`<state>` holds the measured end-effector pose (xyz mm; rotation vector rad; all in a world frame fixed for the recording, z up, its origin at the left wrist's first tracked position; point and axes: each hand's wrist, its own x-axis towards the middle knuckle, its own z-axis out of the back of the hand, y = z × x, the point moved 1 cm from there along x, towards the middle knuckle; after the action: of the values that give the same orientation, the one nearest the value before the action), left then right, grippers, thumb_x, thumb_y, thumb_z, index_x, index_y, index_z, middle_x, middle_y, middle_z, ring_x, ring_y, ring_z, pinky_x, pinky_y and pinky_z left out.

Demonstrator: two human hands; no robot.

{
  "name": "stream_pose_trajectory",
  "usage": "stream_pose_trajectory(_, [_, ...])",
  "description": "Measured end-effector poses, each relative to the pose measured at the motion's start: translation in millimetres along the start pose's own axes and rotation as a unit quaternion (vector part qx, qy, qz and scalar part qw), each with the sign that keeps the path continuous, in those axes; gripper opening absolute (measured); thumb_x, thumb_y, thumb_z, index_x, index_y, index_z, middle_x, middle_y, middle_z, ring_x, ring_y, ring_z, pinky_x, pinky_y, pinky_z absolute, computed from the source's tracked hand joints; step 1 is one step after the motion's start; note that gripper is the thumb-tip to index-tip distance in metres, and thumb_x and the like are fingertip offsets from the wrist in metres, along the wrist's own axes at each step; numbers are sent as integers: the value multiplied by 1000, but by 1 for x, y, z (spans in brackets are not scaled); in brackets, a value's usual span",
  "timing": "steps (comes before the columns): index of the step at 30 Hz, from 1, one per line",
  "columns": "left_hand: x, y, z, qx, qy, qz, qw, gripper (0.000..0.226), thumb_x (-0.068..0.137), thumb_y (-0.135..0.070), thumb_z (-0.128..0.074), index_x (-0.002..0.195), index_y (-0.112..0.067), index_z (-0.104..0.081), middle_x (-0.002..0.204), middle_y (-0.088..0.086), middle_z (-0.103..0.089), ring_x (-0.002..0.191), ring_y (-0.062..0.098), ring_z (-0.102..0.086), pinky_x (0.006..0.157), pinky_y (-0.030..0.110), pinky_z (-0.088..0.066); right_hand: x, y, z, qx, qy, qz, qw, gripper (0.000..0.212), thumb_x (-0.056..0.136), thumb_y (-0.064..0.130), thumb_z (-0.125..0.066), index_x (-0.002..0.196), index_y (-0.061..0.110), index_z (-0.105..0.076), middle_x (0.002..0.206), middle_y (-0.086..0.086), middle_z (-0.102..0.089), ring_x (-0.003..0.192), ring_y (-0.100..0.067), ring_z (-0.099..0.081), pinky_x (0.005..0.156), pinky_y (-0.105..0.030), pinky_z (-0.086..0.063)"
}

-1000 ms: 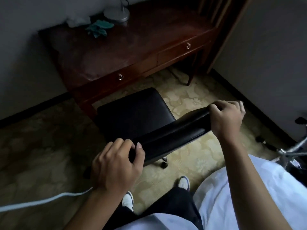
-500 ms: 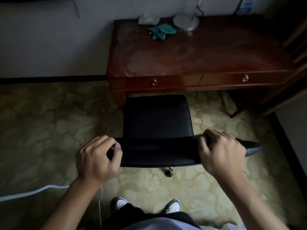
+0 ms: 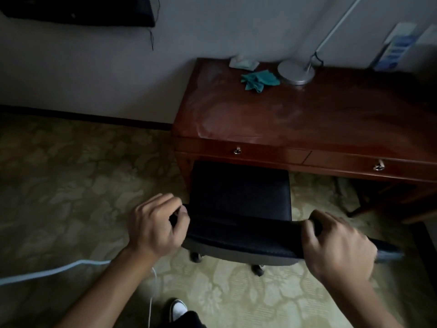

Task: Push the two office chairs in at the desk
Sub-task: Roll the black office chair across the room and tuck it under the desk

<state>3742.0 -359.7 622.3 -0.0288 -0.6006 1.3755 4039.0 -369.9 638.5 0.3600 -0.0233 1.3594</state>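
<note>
Here my left hand (image 3: 156,229) and right hand (image 3: 340,250) each have a closed grip on the chair (image 3: 238,209) backrest's padded top edge. It should roll lightly on its casters. Its seat front sits just under the desk (image 3: 307,119), left side.

hands (image 3: 156,227) gripping chair (image 3: 238,209), desk (image 3: 307,119)
</note>
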Motion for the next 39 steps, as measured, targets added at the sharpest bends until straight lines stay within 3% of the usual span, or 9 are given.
stream_pose_trajectory(2, [22,1,-6,4,1,20,1000,26,78,-22,-47,55,-12,-52,56,-1,-50,54,23,-50,49,28,-24,20,2,-6,1,-3,6,1000,31,77,36,-41,51,19,-46,47,10,-36,42,-7,-28,47,-18,-20])
stream_pose_trajectory(5, [46,3,-18,-4,9,40,999,26,78,-24,-46,56,-11,-51,57,1,-51,57,27,-53,47,29,-27,48,2,-18,-8,6,16,1000,33,78,39,-38,52,19,-44,51,5,-46,45,-17,-41,47,-21,-26])
stream_pose_trajectory(9, [81,6,-41,5,8,32,999,25,79,-23,-47,57,-10,-51,59,4,-53,59,29,-55,47,31,-31,90,-1,-31,-11,-5,17,1000,33,80,41,-37,59,21,-52,57,5,-43,53,-19,-39,49,-23,-23])
stream_pose_trajectory(13, [128,28,-63,20,11,46,999,24,80,-24,-46,61,-11,-51,65,7,-57,67,34,-57,50,37,-36,139,13,-48,-26,-11,18,999,35,81,43,-39,65,20,-60,63,0,-58,58,-25,-49,51,-26,-26])
stream_pose_trajectory(17, [177,54,-78,9,0,24,1000,27,82,-22,-43,59,-9,-51,62,9,-55,62,35,-56,51,40,-40,184,34,-65,-14,-17,5,1000,34,79,42,-38,58,20,-53,57,5,-43,53,-21,-39,49,-23,-17])
stream_pose_trajectory(23, [237,81,-93,12,-35,8,999,29,80,-20,-43,56,-7,-52,56,10,-52,53,34,-52,47,36,-35,249,62,-89,-10,-21,13,1000,38,81,43,-38,65,17,-61,62,-3,-58,59,-29,-53,53,-30,-34])
stream_pose_trajectory(31, [233,86,-96,32,-50,-12,998,28,79,-21,-44,56,-7,-50,56,8,-52,53,32,-50,48,33,-24,244,57,-97,14,-42,30,999,30,77,35,-39,53,17,-42,55,5,-42,52,-24,-41,48,-25,-20])
stream_pose_trajectory(39, [233,90,-98,31,-41,-10,999,27,81,-22,-46,58,-8,-49,57,8,-51,53,32,-49,47,34,-30,245,55,-101,2,-31,17,999,32,78,41,-35,56,21,-46,59,4,-44,57,-24,-44,53,-30,-30])
